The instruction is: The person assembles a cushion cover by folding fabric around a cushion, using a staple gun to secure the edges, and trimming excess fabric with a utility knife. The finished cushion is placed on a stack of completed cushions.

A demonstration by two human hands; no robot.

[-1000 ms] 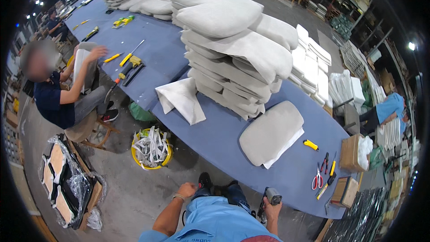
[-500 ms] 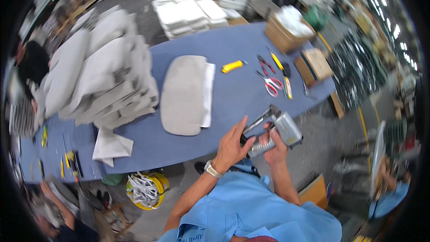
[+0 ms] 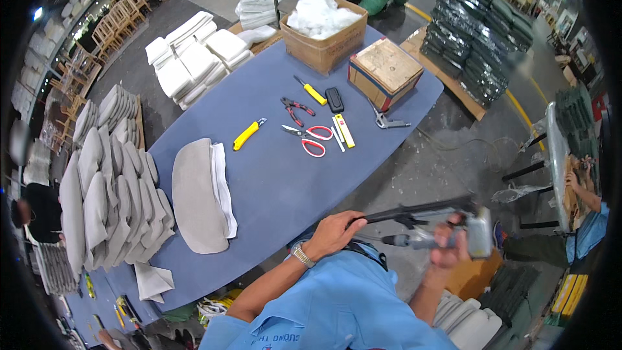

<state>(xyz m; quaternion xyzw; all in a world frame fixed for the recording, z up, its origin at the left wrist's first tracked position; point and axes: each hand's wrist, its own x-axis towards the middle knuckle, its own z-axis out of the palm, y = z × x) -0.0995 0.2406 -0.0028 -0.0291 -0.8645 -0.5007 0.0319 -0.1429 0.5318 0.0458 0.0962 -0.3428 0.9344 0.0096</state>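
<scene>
My right hand (image 3: 447, 249) grips the handle of a grey pneumatic staple gun (image 3: 476, 230), held in the air past the table's near edge. My left hand (image 3: 334, 233) wraps around the front end of the gun's long dark magazine (image 3: 414, 210). The gun is motion-blurred. A grey fabric seat cushion (image 3: 194, 198) with a white layer under it lies on the blue table (image 3: 285, 181) to my left, out of reach of both hands.
On the table lie a yellow-handled knife (image 3: 247, 135), red scissors (image 3: 312, 141), pliers (image 3: 295, 109), a yellow screwdriver (image 3: 312, 92), a wooden box (image 3: 385, 71) and a cardboard box of white stuffing (image 3: 324, 29). Stacked grey cushions (image 3: 103, 194) fill the left. Another person (image 3: 586, 201) stands right.
The view has swung left along the table, bringing the tools and boxes into view. The staple gun now sits lower right, still held in both hands.
</scene>
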